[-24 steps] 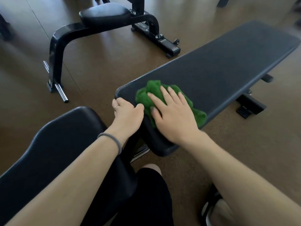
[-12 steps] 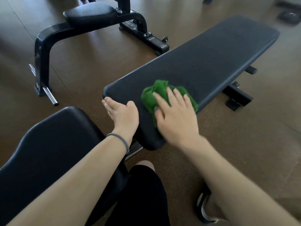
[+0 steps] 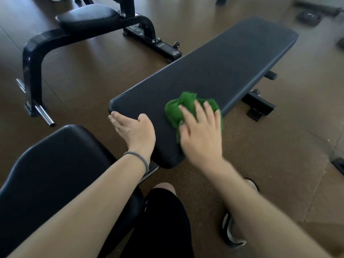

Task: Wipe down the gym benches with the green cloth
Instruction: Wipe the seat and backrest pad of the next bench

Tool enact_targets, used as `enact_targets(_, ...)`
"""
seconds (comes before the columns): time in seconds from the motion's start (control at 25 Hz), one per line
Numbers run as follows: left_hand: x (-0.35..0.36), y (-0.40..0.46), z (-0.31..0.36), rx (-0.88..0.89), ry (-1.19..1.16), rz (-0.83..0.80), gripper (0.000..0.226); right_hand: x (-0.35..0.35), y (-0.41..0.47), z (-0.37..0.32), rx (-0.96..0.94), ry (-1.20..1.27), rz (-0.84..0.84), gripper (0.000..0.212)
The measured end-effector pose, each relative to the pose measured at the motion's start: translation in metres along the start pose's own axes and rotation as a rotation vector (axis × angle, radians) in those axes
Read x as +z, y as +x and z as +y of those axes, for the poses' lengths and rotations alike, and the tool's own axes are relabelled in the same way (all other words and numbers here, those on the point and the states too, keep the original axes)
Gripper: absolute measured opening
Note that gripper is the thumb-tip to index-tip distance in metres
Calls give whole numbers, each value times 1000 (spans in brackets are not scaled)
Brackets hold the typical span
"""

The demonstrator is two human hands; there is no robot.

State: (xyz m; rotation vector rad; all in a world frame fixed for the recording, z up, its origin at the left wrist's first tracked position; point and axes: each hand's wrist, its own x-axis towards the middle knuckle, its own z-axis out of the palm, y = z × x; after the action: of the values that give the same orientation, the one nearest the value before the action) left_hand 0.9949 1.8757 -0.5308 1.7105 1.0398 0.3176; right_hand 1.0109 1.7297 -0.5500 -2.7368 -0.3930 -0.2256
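Right hand: right hand (image 3: 200, 135) lies palm-down on the crumpled green terry cloth (image 3: 176, 110), fingers spread and fairly straight, pressing rather than gripping; the hand is motion-blurred, so exact finger contact is hard to call
Left hand: left hand (image 3: 133, 130) rests flat against the near edge of the pad, fingers straight and together, thumb over the top; holds nothing
Cloth position: on the near third of the long flat black padded gym bench (image 3: 223, 67), close to its right-hand edge, part of it under the palm
Step in hand: wiping the flat bench top
Doing it well: keep the palm flat for even pressure, spread the bunched cloth wider, work in overlapping lanes toward the far end, take the rounded edges and corners too; the left hand probably serves to brace
Left to do: most of the pad beyond the cloth, judging by position
Surface: matte, finely textured vinyl; likely drags on the cloth a little
Room: brown floor (image 3: 279, 155) with a soft sheen; a second glossy black padded bench (image 3: 46, 174) at near left; a black steel-framed seat machine (image 3: 89, 17) behind
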Motion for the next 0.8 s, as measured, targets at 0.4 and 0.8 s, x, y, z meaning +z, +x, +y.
enact_targets(0.4, 2, -25, 1, 207, 315, 39, 76, -1, 35, 51, -107, 86, 81, 45)
enact_targets(0.8, 32, -52, -14, 586, 493, 282, 48, 0, 2, 54, -516, 216, 43, 42)
